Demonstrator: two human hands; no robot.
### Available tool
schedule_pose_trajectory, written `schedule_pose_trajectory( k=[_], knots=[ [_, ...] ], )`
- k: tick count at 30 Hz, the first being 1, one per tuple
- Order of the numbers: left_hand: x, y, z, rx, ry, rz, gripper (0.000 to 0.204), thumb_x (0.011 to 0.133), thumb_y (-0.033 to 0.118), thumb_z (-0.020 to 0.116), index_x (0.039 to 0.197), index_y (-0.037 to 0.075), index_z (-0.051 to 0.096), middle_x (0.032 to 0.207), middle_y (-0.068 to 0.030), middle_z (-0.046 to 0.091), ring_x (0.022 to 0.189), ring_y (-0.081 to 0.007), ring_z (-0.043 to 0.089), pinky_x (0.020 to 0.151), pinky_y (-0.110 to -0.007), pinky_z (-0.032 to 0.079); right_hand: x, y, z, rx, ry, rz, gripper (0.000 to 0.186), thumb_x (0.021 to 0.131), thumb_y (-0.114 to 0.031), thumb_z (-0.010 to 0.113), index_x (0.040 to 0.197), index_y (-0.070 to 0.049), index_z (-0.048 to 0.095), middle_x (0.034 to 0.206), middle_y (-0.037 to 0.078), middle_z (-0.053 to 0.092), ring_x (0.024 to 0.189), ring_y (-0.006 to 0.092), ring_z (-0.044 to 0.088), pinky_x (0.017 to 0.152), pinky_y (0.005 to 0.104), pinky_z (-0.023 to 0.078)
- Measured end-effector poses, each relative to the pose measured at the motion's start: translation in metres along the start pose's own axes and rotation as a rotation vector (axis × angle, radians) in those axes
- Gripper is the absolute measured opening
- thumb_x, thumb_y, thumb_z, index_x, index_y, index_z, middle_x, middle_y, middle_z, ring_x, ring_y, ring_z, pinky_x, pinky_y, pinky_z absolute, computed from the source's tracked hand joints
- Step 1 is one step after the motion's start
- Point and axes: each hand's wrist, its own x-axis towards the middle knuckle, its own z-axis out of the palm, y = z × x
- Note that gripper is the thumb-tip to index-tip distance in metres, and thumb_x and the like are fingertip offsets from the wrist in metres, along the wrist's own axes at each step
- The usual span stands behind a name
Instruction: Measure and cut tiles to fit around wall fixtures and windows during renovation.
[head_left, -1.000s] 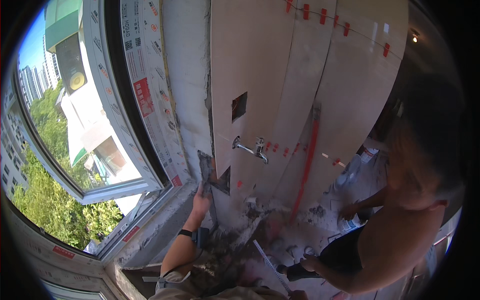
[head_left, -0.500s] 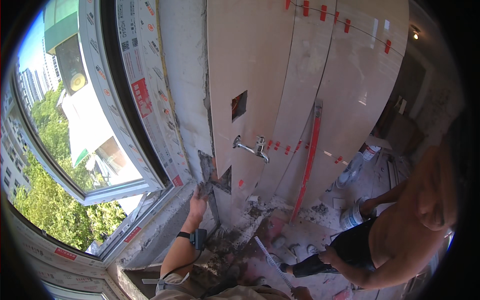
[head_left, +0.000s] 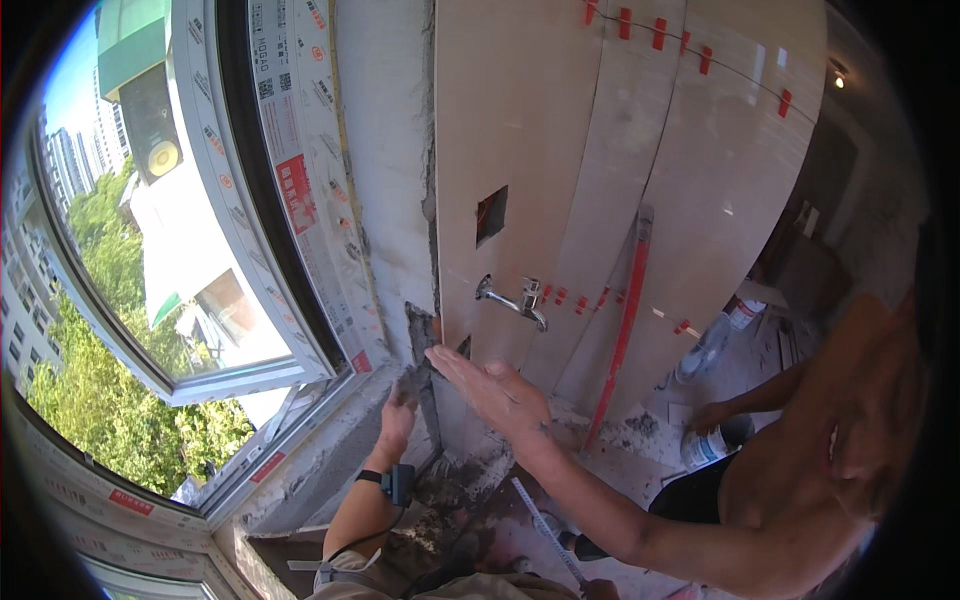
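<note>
Bright open window [head_left: 225, 185] left of the left hand [head_left: 398, 410], beige tiled wall [head_left: 530, 130] above right, dusty floor [head_left: 630, 470] to its lower right

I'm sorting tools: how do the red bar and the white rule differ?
Colour: the bar is mainly red, the rule whitish with dark marks. Pose: in the picture, the bar's top tips right, the rule's left. Place: the bar stands at the wall, while the rule's lower end is at the right hand. Both are long and narrow.
</note>
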Motion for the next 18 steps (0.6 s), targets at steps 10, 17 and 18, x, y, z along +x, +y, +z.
schedule_pose_trajectory(
  k=[10, 17, 18],
  knots=[
    [-0.002, 0.002, 0.066, -0.002, -0.177, -0.034, 0.063, 0.084, 0.005, 0.050, 0.143, 0.009, 0.030, 0.123, -0.0091, 0.052, 0.085, -0.0160, 0.050, 0.066, -0.029, 0.044, 0.153, -0.072, 0.197, -0.878, -0.479, 0.183, 0.083, 0.092, -0.056, 0.040, 0.139, 0.010, 0.022, 0.146, 0.026, 0.021, 0.138, 0.0326, 0.016, 0.111, 0.0336, 0.012],
    [-0.035, -0.004, -0.024, -0.090, 0.050, -0.096, 0.058, 0.084, 0.002, 0.052, 0.139, 0.000, 0.033, 0.113, -0.0080, 0.059, 0.088, -0.0133, 0.052, 0.072, -0.024, 0.043, 0.219, 0.151, 0.099, -2.578, -0.116, -0.784, 0.098, 0.083, -0.071, 0.036, 0.139, 0.008, 0.024, 0.145, 0.032, 0.018, 0.136, 0.0399, 0.018, 0.111, 0.0394, 0.013],
    [-0.034, -0.001, -0.010, -0.113, 0.012, -0.106, 0.058, 0.085, 0.002, 0.052, 0.139, 0.001, 0.033, 0.113, -0.0076, 0.059, 0.087, -0.0133, 0.052, 0.070, -0.024, 0.043, 0.228, 0.168, 0.116, -2.445, -0.396, -0.941, 0.074, 0.085, -0.058, 0.046, 0.123, 0.005, 0.041, 0.120, 0.024, 0.038, 0.109, 0.0313, 0.036, 0.092, 0.0344, 0.028]
  ],
)
